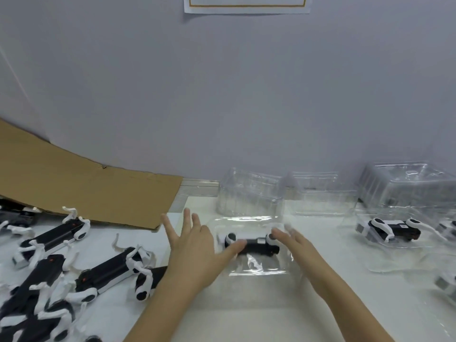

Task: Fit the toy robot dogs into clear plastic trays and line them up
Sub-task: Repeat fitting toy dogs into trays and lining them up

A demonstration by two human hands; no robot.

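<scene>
A black-and-white toy robot dog (256,244) lies on its side in a clear plastic tray (256,269) at the table's centre. My left hand (195,245) is spread with straight fingers, its thumb lying on the dog's left end. Just right of the dog, my right hand (296,243) hovers blurred, fingers straight, over the tray's right side. A second dog (387,229) sits in another clear tray (370,243) to the right. Several loose dogs (74,262) are piled at the left.
Empty clear trays (249,193) and a stack of them (409,186) stand along the back wall. A cardboard sheet (86,188) leans at the back left. Part of another trayed dog (446,282) shows at the right edge.
</scene>
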